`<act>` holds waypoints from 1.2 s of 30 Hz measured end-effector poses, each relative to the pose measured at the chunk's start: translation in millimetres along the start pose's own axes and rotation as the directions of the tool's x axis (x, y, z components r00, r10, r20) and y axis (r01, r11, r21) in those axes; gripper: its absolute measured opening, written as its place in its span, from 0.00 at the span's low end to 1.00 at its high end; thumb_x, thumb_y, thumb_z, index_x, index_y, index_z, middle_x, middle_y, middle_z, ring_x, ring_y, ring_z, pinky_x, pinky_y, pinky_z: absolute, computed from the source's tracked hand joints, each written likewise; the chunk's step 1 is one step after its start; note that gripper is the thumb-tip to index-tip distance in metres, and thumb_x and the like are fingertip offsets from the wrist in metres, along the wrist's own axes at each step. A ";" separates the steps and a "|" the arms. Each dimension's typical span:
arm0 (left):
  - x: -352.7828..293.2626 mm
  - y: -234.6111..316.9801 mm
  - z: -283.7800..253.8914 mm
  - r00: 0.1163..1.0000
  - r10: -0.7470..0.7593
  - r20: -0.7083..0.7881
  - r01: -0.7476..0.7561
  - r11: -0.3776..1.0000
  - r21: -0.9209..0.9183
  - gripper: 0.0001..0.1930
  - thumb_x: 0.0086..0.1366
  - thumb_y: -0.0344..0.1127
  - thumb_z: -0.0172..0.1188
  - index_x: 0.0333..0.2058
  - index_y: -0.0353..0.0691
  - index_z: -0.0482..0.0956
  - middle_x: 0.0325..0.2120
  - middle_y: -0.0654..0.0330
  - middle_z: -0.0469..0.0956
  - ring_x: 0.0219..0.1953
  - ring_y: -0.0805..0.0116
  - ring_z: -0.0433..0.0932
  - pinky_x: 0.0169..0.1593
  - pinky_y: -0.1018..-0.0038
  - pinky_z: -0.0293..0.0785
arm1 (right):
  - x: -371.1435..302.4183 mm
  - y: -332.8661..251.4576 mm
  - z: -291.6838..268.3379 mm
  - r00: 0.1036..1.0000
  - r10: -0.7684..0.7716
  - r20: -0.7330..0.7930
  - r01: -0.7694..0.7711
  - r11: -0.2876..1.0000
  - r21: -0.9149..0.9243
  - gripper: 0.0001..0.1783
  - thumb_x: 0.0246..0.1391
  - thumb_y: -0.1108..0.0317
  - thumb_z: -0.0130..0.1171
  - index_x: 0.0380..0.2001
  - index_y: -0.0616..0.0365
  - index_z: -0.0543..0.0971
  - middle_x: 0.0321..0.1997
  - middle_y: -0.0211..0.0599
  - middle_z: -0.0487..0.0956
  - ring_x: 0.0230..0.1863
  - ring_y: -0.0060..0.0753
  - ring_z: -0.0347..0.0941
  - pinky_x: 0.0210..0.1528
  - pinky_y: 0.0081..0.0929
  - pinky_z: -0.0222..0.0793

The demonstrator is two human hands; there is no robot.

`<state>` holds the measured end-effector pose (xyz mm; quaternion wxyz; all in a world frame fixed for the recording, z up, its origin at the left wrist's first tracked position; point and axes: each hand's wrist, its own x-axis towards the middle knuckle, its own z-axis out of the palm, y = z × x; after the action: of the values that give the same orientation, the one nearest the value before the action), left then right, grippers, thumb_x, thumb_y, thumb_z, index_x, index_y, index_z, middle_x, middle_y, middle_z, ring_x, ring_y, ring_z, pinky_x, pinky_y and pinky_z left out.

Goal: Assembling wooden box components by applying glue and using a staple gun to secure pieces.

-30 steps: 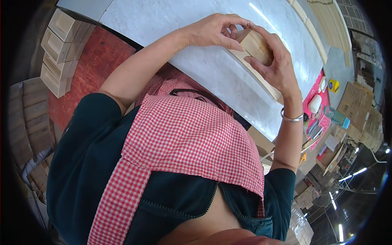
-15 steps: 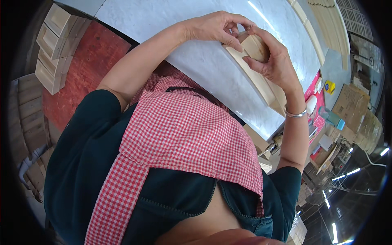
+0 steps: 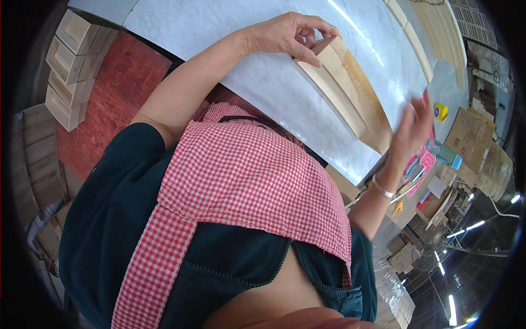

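Note:
A long, pale wooden piece, like a shallow drawer box [image 3: 350, 82], lies slantwise on the grey-white tabletop [image 3: 263, 82]. My left hand [image 3: 296, 38] grips its far left end, thumb on the near side and fingers curled over the far side. Off the piece's near right end, my right hand [image 3: 411, 129] is raised and blurred by motion. It touches no part of the wood, and its fingers are too smeared to read.
Several pale wooden drawer boxes [image 3: 68, 71] stand stacked on a red board [image 3: 120, 88] at the left. Long wooden strips [image 3: 438, 33] lie at the far right. Beyond my right hand are a yellow container [image 3: 440, 112], a blue-capped bottle [image 3: 445, 153] and a cardboard box [image 3: 468, 142].
My right hand has let go of the wooden piece and swung right, toward the table's edge. The left hand keeps its hold at the same end.

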<state>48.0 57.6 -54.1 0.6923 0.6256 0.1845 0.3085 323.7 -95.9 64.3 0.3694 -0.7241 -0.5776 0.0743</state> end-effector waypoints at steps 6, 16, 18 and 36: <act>5.4 -1.6 -0.7 0.999 0.035 0.031 -0.035 0.999 -0.011 0.33 0.47 0.29 0.79 0.55 0.43 0.82 0.29 0.62 0.81 0.25 0.76 0.68 0.31 0.86 0.72 | -172.8 153.0 -113.2 0.737 0.597 -0.316 -0.646 0.486 -0.589 0.26 0.58 0.50 0.63 0.40 0.68 0.77 0.37 0.50 0.78 0.37 0.41 0.74 0.43 0.31 0.71; 2.2 0.1 2.6 1.000 -0.014 0.017 0.013 1.000 0.019 0.36 0.45 0.22 0.75 0.57 0.43 0.79 0.29 0.65 0.80 0.23 0.79 0.67 0.33 0.89 0.71 | -155.4 186.6 -117.4 0.879 0.379 -0.291 -0.457 0.492 -0.741 0.23 0.53 0.56 0.67 0.33 0.71 0.77 0.30 0.52 0.80 0.32 0.48 0.78 0.37 0.36 0.76; 2.7 -0.6 3.1 1.000 -0.006 0.001 0.006 1.000 0.015 0.36 0.45 0.23 0.75 0.57 0.43 0.80 0.30 0.65 0.80 0.24 0.79 0.67 0.33 0.88 0.71 | -135.7 174.1 -105.2 0.818 0.497 -0.288 -0.539 0.490 -0.685 0.23 0.53 0.57 0.67 0.34 0.71 0.78 0.31 0.53 0.81 0.33 0.47 0.79 0.36 0.35 0.76; 1.3 11.2 1.7 0.998 -0.061 0.021 0.063 0.994 -0.084 0.35 0.45 0.24 0.76 0.56 0.43 0.81 0.37 0.66 0.79 0.26 0.77 0.67 0.33 0.86 0.72 | 32.0 -62.9 -99.1 0.962 0.198 0.190 -0.099 0.897 -0.431 0.23 0.48 0.69 0.74 0.47 0.65 0.80 0.41 0.44 0.85 0.37 0.35 0.83 0.35 0.23 0.79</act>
<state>47.8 57.5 -42.7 0.7292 0.5925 0.1842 0.2886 337.8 -108.2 184.5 0.1305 -0.8150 -0.5613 0.0601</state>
